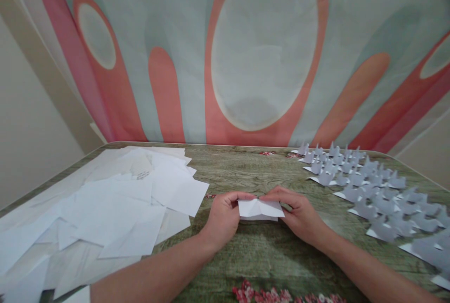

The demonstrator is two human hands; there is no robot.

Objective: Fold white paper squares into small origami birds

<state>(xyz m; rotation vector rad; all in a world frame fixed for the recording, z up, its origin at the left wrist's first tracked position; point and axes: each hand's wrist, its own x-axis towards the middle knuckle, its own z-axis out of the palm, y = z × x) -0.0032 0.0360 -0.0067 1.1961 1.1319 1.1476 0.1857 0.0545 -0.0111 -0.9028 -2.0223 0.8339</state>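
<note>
Between my two hands is a folded sheet of white paper (260, 208), held just above the middle of the table. Creases run across it, and a second layer shows beneath its lower edge. My left hand (225, 216) pinches its left end, with the thumb and forefinger along the top edge. On the other end, my right hand (297, 209) grips in the same way, its forefinger reaching toward the middle of the top edge. The fingers behind the paper are partly hidden.
Many loose white sheets (116, 204) spread over the table's left side. Rows of folded white paper figures (355, 179) with pointed tips stand on the right. The wood-patterned tabletop (225, 167) has printed pink flowers and meets a patterned cloth backdrop (191, 83) at the back.
</note>
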